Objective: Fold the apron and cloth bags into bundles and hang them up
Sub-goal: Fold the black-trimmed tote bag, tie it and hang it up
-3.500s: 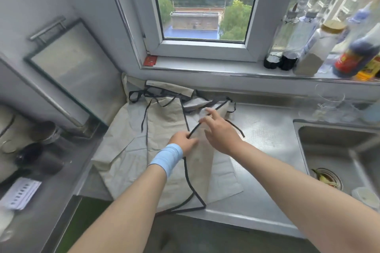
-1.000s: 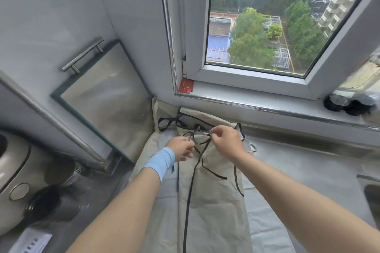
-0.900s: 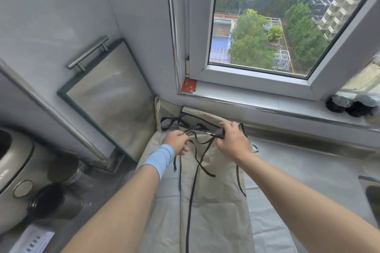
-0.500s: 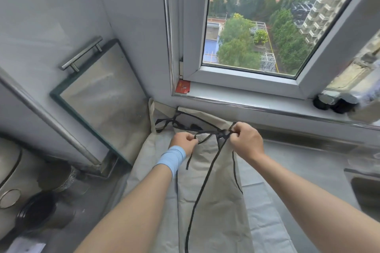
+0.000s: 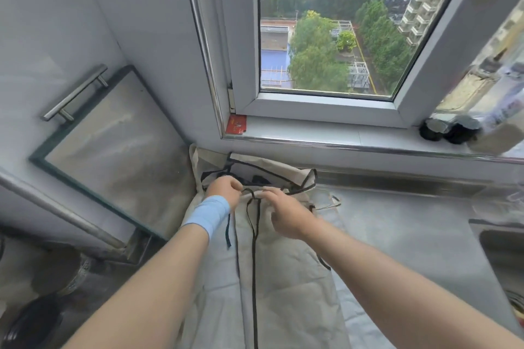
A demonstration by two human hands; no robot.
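A beige apron [image 5: 286,286] with black trim lies folded lengthwise on the steel counter [image 5: 402,229], running from the window wall toward me. Beneath it lies pale cloth, likely the cloth bags [image 5: 215,289]; their shapes are unclear. Black straps [image 5: 253,224] cross the apron's top end and one trails down its middle. My left hand [image 5: 224,188], with a blue wristband, pinches a strap at the top left. My right hand [image 5: 286,214] lies over the apron's top with curled fingers touching the strap; its fingertips are partly hidden.
A glass-and-steel panel [image 5: 113,150] with a bar handle leans against the left wall. Dark caps [image 5: 448,130] and bottles stand on the windowsill at right. A sink edge [image 5: 507,238] shows at far right. Metal pots [image 5: 54,278] sit lower left.
My hands have come closer together at the apron's top; half a second ago they pulled the strap taut apart. The strap now hangs slack down the apron.
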